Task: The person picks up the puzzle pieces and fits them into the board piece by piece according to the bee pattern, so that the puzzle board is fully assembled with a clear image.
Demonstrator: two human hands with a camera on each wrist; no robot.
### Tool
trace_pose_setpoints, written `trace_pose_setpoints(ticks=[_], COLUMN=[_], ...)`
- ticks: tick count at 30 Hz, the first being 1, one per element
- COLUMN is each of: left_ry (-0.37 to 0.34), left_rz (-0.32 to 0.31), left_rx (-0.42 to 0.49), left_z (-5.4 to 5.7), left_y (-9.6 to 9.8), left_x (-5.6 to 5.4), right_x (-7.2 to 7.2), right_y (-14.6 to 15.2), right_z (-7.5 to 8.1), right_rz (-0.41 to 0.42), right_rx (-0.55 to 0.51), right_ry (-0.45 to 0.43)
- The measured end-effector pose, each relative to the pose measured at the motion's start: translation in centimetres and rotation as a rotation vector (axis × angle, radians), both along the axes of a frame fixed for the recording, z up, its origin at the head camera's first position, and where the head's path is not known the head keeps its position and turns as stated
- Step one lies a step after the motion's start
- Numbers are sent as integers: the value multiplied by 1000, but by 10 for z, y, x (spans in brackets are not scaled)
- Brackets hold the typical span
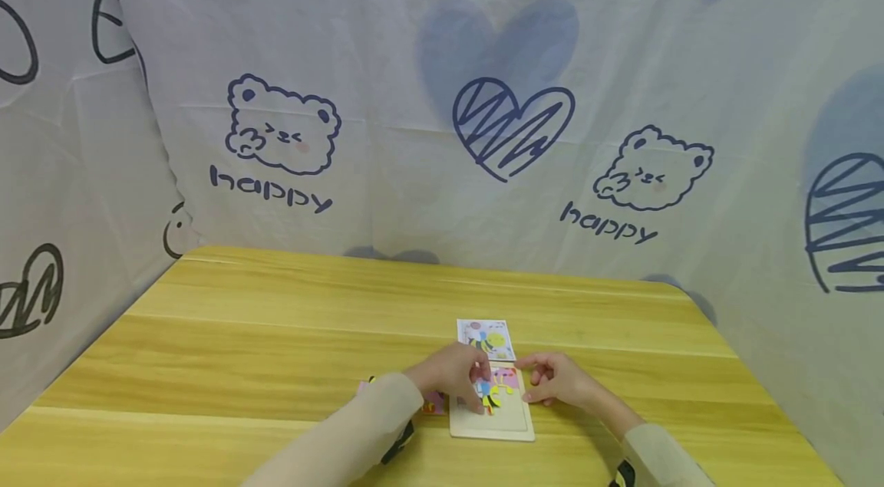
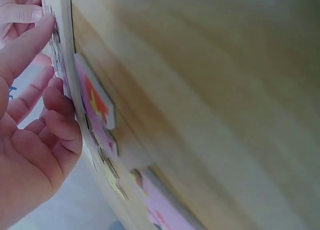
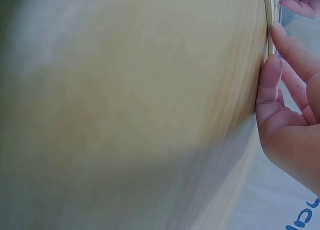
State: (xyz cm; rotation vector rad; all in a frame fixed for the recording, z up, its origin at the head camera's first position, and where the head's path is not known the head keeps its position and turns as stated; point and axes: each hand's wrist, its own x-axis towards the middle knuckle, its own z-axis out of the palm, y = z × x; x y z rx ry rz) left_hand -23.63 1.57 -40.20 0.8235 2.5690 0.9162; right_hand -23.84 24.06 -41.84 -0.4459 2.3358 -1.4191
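Observation:
In the head view, a shallow wooden puzzle board (image 1: 509, 426) holds pink, yellow and blue pieces in its upper part. My left hand (image 1: 457, 373) is over its left side, thumb and forefinger spread to either side of a bee-patterned puzzle piece (image 1: 492, 399) and pinching it. The left wrist view shows that hand (image 2: 30, 150) with its other fingers curled beside the board. My right hand (image 1: 561, 380) touches the board's right edge with thumb and forefinger tips. In the right wrist view the same hand (image 3: 295, 110) lies along that edge, its fingers bent loosely.
A picture card (image 1: 511, 349) with a bee lies just beyond the board. Loose pink pieces (image 1: 433, 403) lie left of the board, partly behind my left forearm; the left wrist view shows another pink piece (image 2: 167, 207) on the wooden table (image 1: 276, 333). A printed cloth (image 1: 387, 188) hangs behind.

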Motion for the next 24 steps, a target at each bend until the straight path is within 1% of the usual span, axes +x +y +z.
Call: trace_pose_setpoints(ticks=[12, 24], left_ry=[13, 41], left_rz=[23, 0], left_rx=[-23, -30], left_z=[-1, -3], left_y=[1, 0], left_x=[-2, -5], right_x=[0, 0], right_y=[0, 0], right_z=[0, 0], right_rz=[-1, -3], right_rx=[0, -10], right_ry=[-6, -14])
